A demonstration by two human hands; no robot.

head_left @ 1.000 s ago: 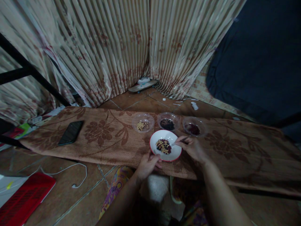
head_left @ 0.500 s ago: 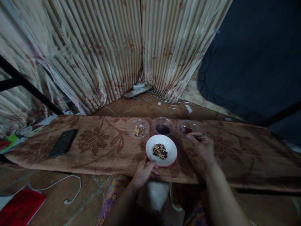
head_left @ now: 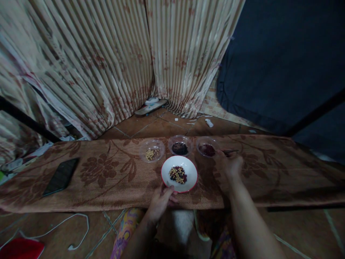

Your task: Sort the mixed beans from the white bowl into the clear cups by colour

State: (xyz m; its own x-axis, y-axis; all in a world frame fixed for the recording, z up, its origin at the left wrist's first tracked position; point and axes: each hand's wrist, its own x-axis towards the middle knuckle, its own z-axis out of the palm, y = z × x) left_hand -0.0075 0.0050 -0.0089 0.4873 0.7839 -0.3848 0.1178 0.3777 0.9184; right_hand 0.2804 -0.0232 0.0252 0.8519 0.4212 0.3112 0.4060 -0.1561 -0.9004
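My left hand (head_left: 162,199) grips the near-left rim of a white bowl (head_left: 190,174) with a red edge, thumb on the rim and fingers beneath. Inside the bowl lies a mixed heap of yellow, black and dark red beans (head_left: 178,174). Behind it stand three clear plastic bowls: one with yellow beans (head_left: 150,154), one with black beans (head_left: 179,148), one with dark red beans (head_left: 207,149). Beside the red beans' bowl, my right hand (head_left: 231,163) is closed on a thin dark stick-like tool (head_left: 231,151); its tip is too blurred to make out.
A brown flowered cloth (head_left: 107,194) covers the narrow table. On its left lies a dark phone (head_left: 61,176). Striped curtains (head_left: 113,54) hang beyond, with a skateboard (head_left: 151,108) at their foot. A white cable (head_left: 87,230) and a red item (head_left: 23,248) are on the tiled floor.
The view has shifted slightly, moving the scene left. My right hand has drawn a little to the right of the red beans' bowl, blurred by motion. My left hand still holds the white bowl.
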